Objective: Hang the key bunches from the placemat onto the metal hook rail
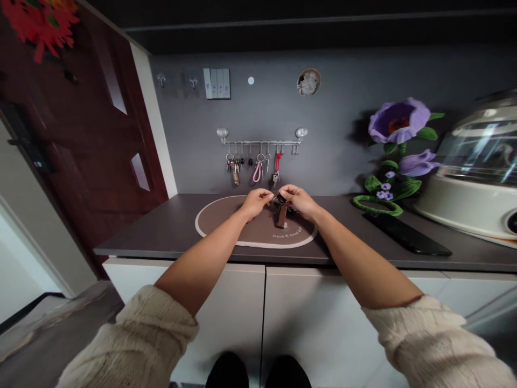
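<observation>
Keys (pixel 278 199) with a leather fob (pixel 281 215) are pinched between my left hand (pixel 254 203) and right hand (pixel 298 202), over an oval mat (pixel 220 215) with unreadable white lettering.

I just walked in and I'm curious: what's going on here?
A person stands at a dark countertop, handling a small bunch of keys with a brown fob. The left hand and right hand meet at the top of the bunch, holding it just above an oval brown mat. More keys hang from a metal rail on the grey wall ahead.
</observation>
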Tool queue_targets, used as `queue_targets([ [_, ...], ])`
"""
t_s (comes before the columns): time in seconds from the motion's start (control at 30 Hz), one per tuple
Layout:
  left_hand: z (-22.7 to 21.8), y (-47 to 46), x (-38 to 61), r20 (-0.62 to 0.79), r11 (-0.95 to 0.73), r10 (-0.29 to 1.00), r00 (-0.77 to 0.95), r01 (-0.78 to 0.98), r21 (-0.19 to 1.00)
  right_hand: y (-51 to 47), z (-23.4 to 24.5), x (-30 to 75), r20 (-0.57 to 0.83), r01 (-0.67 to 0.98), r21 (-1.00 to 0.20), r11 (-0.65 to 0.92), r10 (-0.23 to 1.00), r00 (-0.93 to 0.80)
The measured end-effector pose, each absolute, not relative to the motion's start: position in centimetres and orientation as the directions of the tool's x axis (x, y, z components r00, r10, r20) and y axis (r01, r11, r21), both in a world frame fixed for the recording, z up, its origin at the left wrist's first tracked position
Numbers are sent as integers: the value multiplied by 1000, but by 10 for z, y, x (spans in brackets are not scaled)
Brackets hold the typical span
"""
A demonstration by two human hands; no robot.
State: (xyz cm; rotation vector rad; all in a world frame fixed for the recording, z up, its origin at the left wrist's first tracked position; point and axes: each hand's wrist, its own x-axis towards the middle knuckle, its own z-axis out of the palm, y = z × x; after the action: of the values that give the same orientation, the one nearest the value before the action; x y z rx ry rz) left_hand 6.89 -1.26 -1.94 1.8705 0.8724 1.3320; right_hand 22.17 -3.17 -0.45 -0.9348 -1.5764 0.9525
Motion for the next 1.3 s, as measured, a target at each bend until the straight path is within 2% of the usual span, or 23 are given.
queue_targets([
  [0.3,-16,-13,69,533,-561,803,267,37,827,-36,-1,218,310,-124,-949,290,930,-197],
  [0.8,-11,-15,69,466,-455,831,306,-110,884,-37,-1,219,229,-128,-971,201,934,-275],
  [1.0,-8,-14,69,428,-375,871,241,-237,896,-34,-1,219,296,-75,-955,287,939,-175],
  [1.1,-7,-15,68,399,-324,889,224,-308,895,-36,1,218,374,-20,-927,375,917,-135],
  [1.2,-5,-15,68,362,-266,909,206,-381,885,-38,1,217,479,46,-872,487,869,-129],
  [1.3,-4,-15,67,330,-227,925,187,-424,877,-39,1,216,510,153,-834,530,847,-151],
])
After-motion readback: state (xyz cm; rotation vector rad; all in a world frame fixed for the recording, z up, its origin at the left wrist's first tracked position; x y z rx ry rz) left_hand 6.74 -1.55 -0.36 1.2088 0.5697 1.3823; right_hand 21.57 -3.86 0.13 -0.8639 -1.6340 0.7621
